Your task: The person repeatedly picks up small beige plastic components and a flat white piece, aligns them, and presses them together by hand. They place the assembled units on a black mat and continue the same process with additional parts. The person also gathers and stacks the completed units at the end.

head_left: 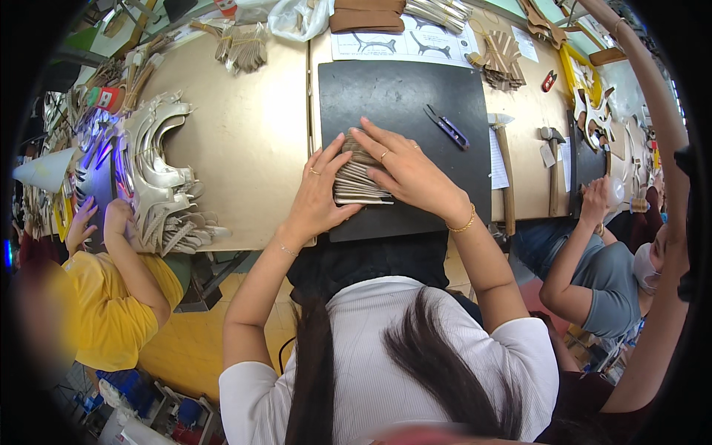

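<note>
A stack of thin brown and tan pieces [360,184], which look like cut leather, stands on a black mat [400,89] in front of me. My left hand [319,193] curves along its left side, fingers up its edge and thumb at the near corner. From the right, my right hand [408,174] reaches over the stack, its fingertips on the far end and its thumb on the layers. Between them both hands grip the stack, hiding parts of it. Dark thread snips [449,127] lie on the mat to the right.
Right of the mat lie a wooden-handled tool [504,170] and a hammer [553,170]. Printed sheets [408,46] and brown leather bundles [504,63] are at the far side. Silvery cut pieces [159,148] pile up at left. Co-workers sit on both sides.
</note>
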`<state>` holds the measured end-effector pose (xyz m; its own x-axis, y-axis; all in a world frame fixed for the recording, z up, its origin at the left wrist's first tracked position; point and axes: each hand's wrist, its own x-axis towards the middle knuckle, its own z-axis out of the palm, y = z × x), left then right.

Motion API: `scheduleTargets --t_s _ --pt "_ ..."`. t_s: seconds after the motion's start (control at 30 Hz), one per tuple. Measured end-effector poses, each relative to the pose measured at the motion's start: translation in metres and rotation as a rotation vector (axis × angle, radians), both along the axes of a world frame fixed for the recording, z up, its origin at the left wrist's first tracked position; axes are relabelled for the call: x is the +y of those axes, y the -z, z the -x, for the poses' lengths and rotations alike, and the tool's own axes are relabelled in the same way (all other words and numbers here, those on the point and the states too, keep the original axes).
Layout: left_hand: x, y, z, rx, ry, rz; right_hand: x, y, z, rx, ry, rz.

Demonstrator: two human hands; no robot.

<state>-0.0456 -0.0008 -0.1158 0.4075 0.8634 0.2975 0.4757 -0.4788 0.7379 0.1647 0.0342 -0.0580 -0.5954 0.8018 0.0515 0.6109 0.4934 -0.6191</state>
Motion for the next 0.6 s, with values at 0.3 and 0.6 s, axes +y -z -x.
scheduleTargets --t_s 0.3,0.6 --pt "-0.0016 0.0037 -0.0001 -0.026 -0.004 0.004 0.007 0.0003 0.0039 0.121 0.051 0.101" --pt "-0.0041 0.002 -0.0028 0.034 -0.072 0.036 0.0099 0.0002 -0.0037 0.039 0.15 -0.085"
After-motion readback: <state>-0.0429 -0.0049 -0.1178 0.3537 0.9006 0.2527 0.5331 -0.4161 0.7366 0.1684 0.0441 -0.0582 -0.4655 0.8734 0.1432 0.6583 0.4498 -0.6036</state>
